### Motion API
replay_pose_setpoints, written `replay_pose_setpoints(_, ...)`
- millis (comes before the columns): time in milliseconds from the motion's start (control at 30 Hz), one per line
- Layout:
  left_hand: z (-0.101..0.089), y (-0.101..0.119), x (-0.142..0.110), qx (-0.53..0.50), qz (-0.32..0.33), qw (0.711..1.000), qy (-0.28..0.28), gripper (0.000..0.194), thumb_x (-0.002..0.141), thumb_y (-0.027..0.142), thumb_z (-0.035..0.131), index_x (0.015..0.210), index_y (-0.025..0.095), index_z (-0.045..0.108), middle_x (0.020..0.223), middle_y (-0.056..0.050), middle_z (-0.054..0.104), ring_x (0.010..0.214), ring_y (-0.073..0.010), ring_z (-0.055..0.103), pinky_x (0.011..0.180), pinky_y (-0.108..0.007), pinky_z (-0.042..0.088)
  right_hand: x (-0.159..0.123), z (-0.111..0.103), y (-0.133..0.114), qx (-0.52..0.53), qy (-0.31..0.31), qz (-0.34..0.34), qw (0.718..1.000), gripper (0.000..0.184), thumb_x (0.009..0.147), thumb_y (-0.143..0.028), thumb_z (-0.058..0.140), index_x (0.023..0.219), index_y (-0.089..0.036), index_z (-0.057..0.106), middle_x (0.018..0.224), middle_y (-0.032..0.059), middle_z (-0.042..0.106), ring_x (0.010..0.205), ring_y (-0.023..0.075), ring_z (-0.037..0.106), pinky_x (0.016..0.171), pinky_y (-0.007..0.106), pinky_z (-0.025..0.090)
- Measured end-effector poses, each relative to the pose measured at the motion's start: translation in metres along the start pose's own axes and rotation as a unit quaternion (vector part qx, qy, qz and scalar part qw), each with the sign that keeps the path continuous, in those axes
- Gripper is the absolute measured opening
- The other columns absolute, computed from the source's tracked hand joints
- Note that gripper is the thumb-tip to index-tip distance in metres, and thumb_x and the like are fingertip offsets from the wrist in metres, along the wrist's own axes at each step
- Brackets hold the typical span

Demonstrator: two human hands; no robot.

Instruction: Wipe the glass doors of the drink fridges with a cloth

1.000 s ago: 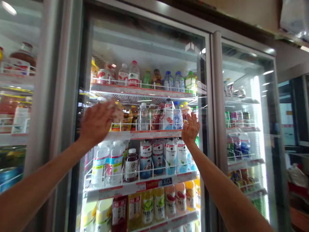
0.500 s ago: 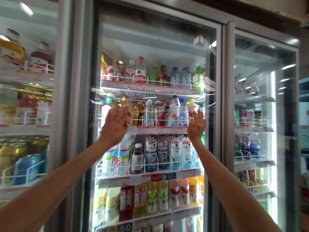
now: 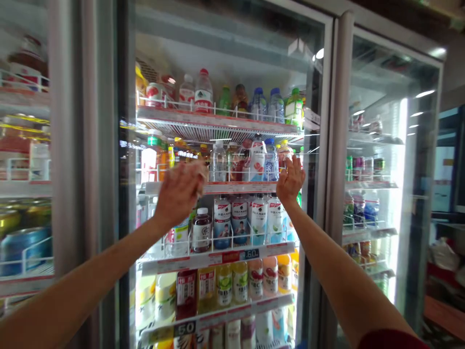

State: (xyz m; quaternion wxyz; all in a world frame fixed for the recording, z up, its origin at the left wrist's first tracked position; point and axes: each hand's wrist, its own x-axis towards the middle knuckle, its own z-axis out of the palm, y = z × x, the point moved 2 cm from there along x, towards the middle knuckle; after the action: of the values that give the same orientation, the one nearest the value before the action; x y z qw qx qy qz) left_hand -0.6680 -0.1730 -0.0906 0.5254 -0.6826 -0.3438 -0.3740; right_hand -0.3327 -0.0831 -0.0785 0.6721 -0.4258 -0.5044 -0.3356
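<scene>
In front of me is the glass door (image 3: pixel 225 53) of a drinks fridge. My left hand (image 3: pixel 178 194), smeared by motion, is pressed toward the glass at the height of the middle shelves. Beneath its fingers is a crumpled light cloth (image 3: pixel 199 180), only its edge showing. My right hand (image 3: pixel 291 180) lies against the door farther right, fingers spread and holding nothing. Behind the glass stand rows of bottles, among them a dark bottle with a white cap (image 3: pixel 202 230) and a clear bottle (image 3: pixel 219 162); my hands hide parts of the rows.
A metal door frame (image 3: pixel 336 97) divides this door from another glass-fronted fridge (image 3: pixel 378 82) on the right. More shelves with bottles and blue cans (image 3: pixel 25 249) show at the left. A price label (image 3: pixel 250 254) hangs on a shelf edge.
The view has shifted a little to the right and down. My left hand with the cloth has moved slightly lower and right over the glass; my right hand stays at the same place on the door.
</scene>
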Motion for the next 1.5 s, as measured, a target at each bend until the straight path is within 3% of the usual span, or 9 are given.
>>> replay_pose_setpoints(100,0.007,0.012,-0.013,-0.020,0.163,0.982,-0.088,0.041,0.089,0.023,0.037,0.130,0.025,0.040,0.143,0.003,0.034,0.136,-0.0176,0.019,0.113,-0.043,0.016,-0.001,0.001,0.000,-0.001,-0.004,0.005,1.000,0.048,0.084,-0.024,0.029,0.129,-0.019,0.045,0.139,0.0085,0.042,0.133,0.0200,0.031,0.106,0.048,0.024)
replay_pose_setpoints(233,-0.002,-0.018,-0.003,0.025,-0.094,0.995,0.039,0.044,0.088,0.024,0.039,0.131,0.012,0.040,0.147,-0.005,0.024,0.137,-0.0292,0.013,0.111,-0.052,0.017,0.001,0.003,0.006,-0.004,-0.002,0.005,1.000,0.048,0.084,-0.024,0.028,0.129,-0.019,0.045,0.140,0.0079,0.042,0.133,0.0200,0.032,0.106,0.048,0.024)
replay_pose_setpoints(367,0.018,0.030,0.013,-0.008,0.020,1.000,0.005,0.045,0.086,0.017,0.038,0.131,0.017,0.040,0.142,-0.005,0.035,0.137,-0.0234,0.017,0.112,-0.047,0.019,0.001,-0.003,-0.002,-0.012,0.003,-0.001,1.000,0.048,0.084,-0.024,0.028,0.128,-0.019,0.045,0.139,0.0087,0.042,0.132,0.0217,0.032,0.105,0.051,0.024)
replay_pose_setpoints(533,0.040,0.085,0.041,-0.096,0.021,0.994,0.042,0.055,0.087,0.017,0.033,0.139,0.009,0.018,0.146,-0.013,0.025,0.137,-0.0173,0.015,0.112,-0.038,0.023,-0.038,-0.015,-0.094,0.115,-0.041,-0.183,0.976,0.049,0.086,-0.020,0.027,0.134,-0.021,0.036,0.142,0.0041,0.036,0.135,0.0158,0.026,0.109,0.041,0.027)
replay_pose_setpoints(700,0.018,0.042,0.014,-0.090,0.030,0.996,-0.001,0.071,0.085,0.035,0.043,0.142,0.013,0.008,0.149,-0.013,0.013,0.138,-0.0231,0.010,0.112,-0.045,0.019,-0.077,0.001,-0.163,0.103,-0.124,-0.184,0.970,0.048,0.089,-0.025,0.031,0.136,-0.019,0.034,0.144,0.0056,0.033,0.138,0.0169,0.018,0.113,0.042,0.019)
replay_pose_setpoints(900,0.000,0.003,-0.046,-0.002,-0.081,0.997,-0.016,0.073,0.086,0.041,0.046,0.143,0.025,0.004,0.148,-0.009,0.018,0.137,-0.0242,0.016,0.112,-0.048,0.014,-0.040,-0.002,-0.072,0.003,-0.133,-0.201,0.970,0.042,0.087,-0.032,0.042,0.129,-0.034,0.042,0.144,0.0007,0.033,0.137,0.0229,0.020,0.110,0.052,0.017)
replay_pose_setpoints(1000,0.004,0.006,-0.050,-0.003,-0.098,0.995,-0.015,0.073,0.086,0.042,0.046,0.143,0.025,0.004,0.148,-0.008,0.019,0.137,-0.0250,0.016,0.112,-0.048,0.012,-0.011,-0.012,-0.006,-0.034,-0.001,0.090,0.995,0.046,0.087,-0.025,0.032,0.131,-0.020,0.041,0.141,0.0132,0.035,0.133,0.0281,0.027,0.104,0.058,0.023)
replay_pose_setpoints(1300,0.001,0.009,-0.055,-0.008,-0.108,0.994,-0.013,0.069,0.087,0.039,0.045,0.142,0.025,0.007,0.147,-0.008,0.020,0.137,-0.0239,0.016,0.112,-0.047,0.013,-0.093,0.002,-0.112,0.030,-0.152,-0.261,0.953,0.044,0.086,-0.034,0.046,0.130,-0.037,0.042,0.148,0.0004,0.026,0.138,0.0225,0.017,0.109,0.047,0.020)
replay_pose_setpoints(1500,0.002,0.009,-0.062,0.007,-0.099,0.995,0.000,0.069,0.086,0.033,0.046,0.142,0.026,0.008,0.147,-0.007,0.022,0.136,-0.0231,0.020,0.112,-0.046,0.015,-0.061,-0.007,-0.041,-0.026,0.045,0.095,0.994,0.048,0.089,-0.026,0.032,0.136,-0.015,0.036,0.145,0.0180,0.027,0.136,0.0301,0.020,0.103,0.058,0.025)
